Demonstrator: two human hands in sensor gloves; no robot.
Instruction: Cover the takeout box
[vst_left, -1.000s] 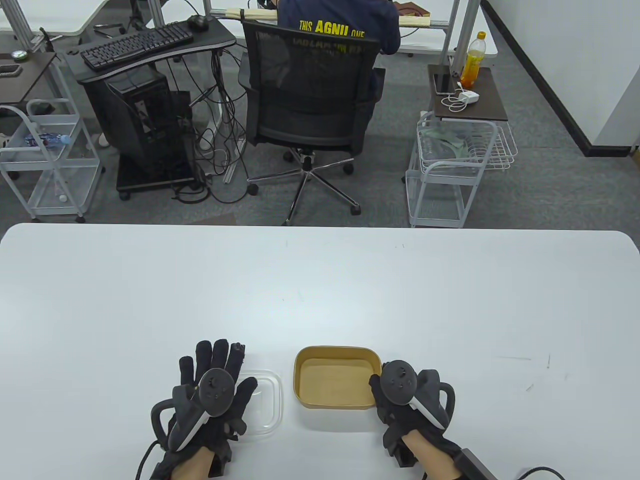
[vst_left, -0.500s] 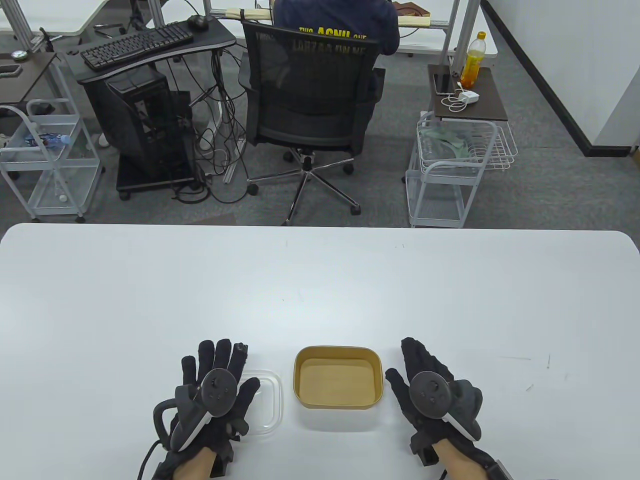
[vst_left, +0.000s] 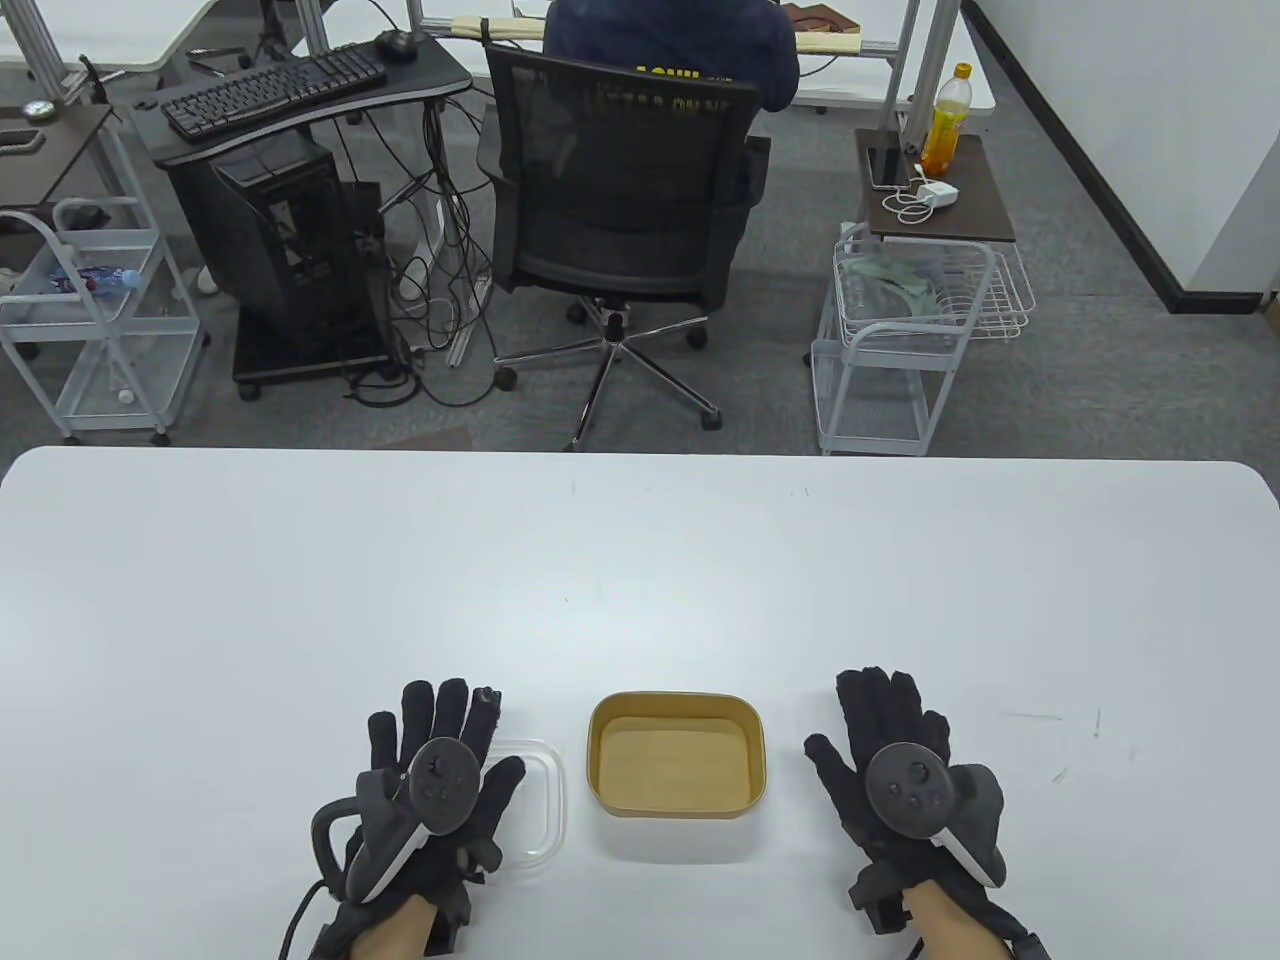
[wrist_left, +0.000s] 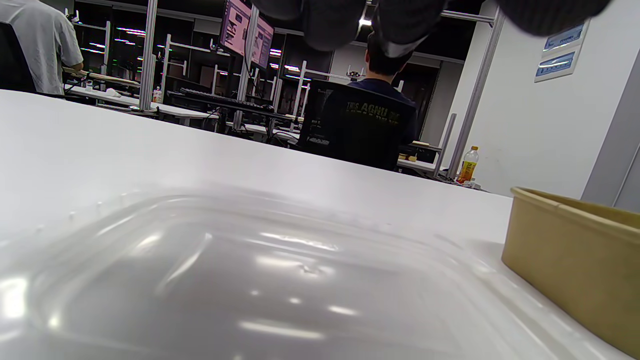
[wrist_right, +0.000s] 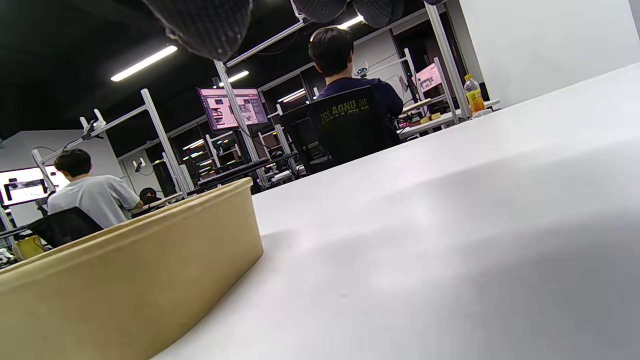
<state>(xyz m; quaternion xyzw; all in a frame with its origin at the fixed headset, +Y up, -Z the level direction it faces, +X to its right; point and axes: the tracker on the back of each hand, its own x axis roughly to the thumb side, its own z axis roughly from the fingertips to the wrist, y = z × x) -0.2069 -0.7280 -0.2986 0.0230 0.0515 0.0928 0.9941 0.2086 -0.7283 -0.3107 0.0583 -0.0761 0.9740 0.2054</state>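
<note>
An open brown paper takeout box (vst_left: 676, 757) sits empty on the white table near its front edge. It also shows in the left wrist view (wrist_left: 575, 260) and the right wrist view (wrist_right: 125, 280). A clear plastic lid (vst_left: 535, 800) lies flat just left of the box and fills the left wrist view (wrist_left: 260, 280). My left hand (vst_left: 440, 740) is spread open over the left half of the lid; I cannot tell whether it touches it. My right hand (vst_left: 885, 730) is open and empty, flat over the table a little right of the box.
The white table (vst_left: 640, 580) stretches far ahead and to both sides. Beyond its far edge a person sits in a black office chair (vst_left: 620, 190), with a wire cart (vst_left: 900, 330) to the right.
My right hand has left the box's right edge, moved right and spread open. My left hand has stayed over the lid.
</note>
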